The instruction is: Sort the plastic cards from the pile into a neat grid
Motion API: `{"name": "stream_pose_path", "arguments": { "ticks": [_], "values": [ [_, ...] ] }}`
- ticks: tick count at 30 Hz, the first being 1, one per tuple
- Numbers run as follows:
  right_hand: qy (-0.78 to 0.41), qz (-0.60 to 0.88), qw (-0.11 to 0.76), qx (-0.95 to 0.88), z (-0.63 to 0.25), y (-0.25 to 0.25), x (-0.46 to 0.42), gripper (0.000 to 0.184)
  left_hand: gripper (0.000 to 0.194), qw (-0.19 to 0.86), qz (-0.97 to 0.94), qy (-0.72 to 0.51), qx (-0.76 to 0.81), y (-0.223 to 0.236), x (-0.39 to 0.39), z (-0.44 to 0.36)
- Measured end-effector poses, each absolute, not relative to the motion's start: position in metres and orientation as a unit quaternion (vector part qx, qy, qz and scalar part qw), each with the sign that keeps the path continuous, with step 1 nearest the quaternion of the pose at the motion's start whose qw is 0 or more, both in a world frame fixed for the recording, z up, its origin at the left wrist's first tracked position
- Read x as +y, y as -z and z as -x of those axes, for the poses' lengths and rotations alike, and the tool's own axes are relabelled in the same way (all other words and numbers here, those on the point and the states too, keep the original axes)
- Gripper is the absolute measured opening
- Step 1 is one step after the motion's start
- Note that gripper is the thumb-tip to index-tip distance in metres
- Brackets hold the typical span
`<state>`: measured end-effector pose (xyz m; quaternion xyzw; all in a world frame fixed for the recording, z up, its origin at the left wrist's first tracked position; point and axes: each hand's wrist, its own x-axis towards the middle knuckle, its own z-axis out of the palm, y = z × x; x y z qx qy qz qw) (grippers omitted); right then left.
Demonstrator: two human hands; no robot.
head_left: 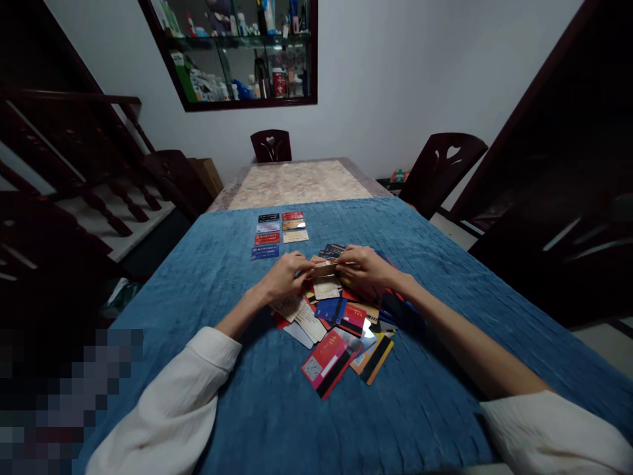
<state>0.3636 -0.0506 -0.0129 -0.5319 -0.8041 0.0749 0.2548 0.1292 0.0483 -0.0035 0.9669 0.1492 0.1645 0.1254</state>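
Two hands [291, 269]; seven cards in columns [267, 239]; piled cards [324, 353] overlap, uncountable; one table [297, 181]; at least three chairs [426, 166].

A heap of plastic cards [330, 310] lies on a wrinkled blue tablecloth [208, 284]. Over the heap's far side, the left hand [291, 269] and right hand [364, 265] pinch a tan card [325, 269] from either end. A pink QR-code card [325, 359] sits at the heap's near edge. Beyond the heap and to its left, seven cards [289, 236] lie in two columns. Well beyond the heap are a heart-cutout chair [271, 133] and a wall cabinet [252, 105].
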Motion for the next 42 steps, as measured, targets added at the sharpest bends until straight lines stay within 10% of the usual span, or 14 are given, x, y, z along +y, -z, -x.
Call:
{"name": "stream_pose_path", "arguments": {
  "ticks": [10, 42],
  "values": [
    [-0.052, 0.556, 0.268, -0.785, -0.362, 0.027, -0.044, 0.025, 0.046, 0.125, -0.962, -0.163, 0.177, 0.006, 0.049, -0.129],
    [0.242, 0.547, 0.235, -0.767, -0.345, 0.038, -0.046, 0.038, 0.026, 0.127, -0.932, -0.255, 0.225, 0.018, 0.061, -0.136]
  ]
}}
